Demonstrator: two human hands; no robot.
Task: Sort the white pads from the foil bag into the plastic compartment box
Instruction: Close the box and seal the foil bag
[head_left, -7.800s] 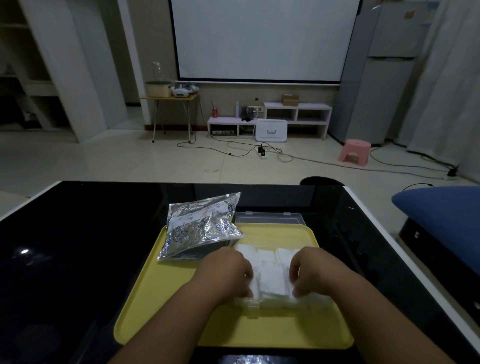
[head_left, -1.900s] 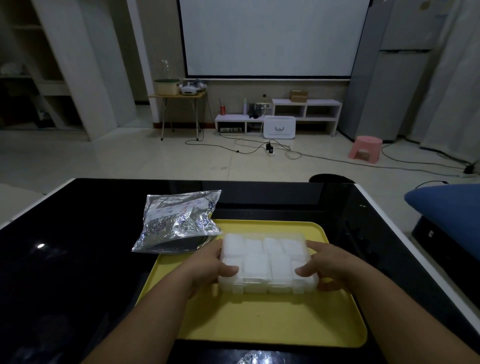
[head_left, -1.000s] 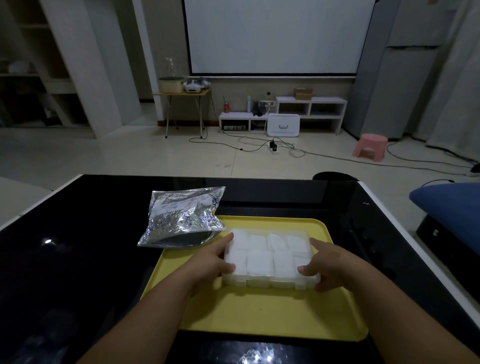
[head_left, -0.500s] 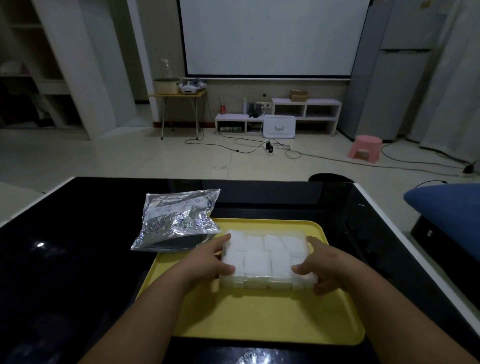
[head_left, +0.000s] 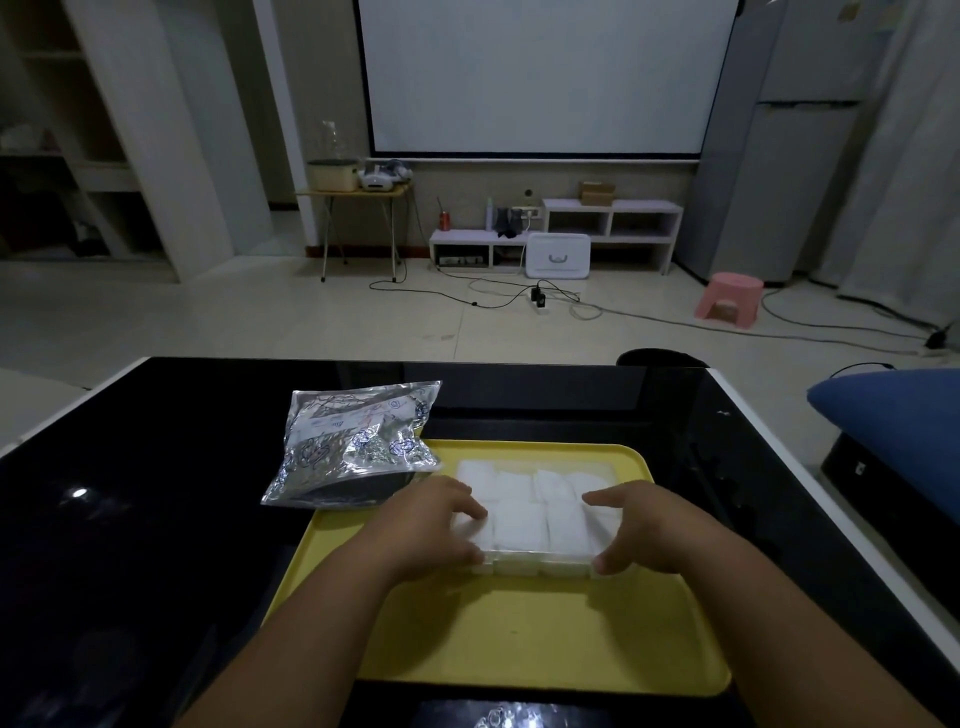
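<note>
The pad-filled compartment box (head_left: 530, 519) lies between left grip (head_left: 431, 525) and right grip (head_left: 652, 530), each clasping one end.

Two bare forearms ran up from the bottom edge of the frame, converging toward the lower centre. The left hand (head_left: 431, 525) lay palm down, fingers curled over the top of the plastic compartment box (head_left: 524, 525), thumb against its near edge. The right hand (head_left: 649, 525) mirrored it, fingers spread over the top, thumb tucked at the near corner.
</note>
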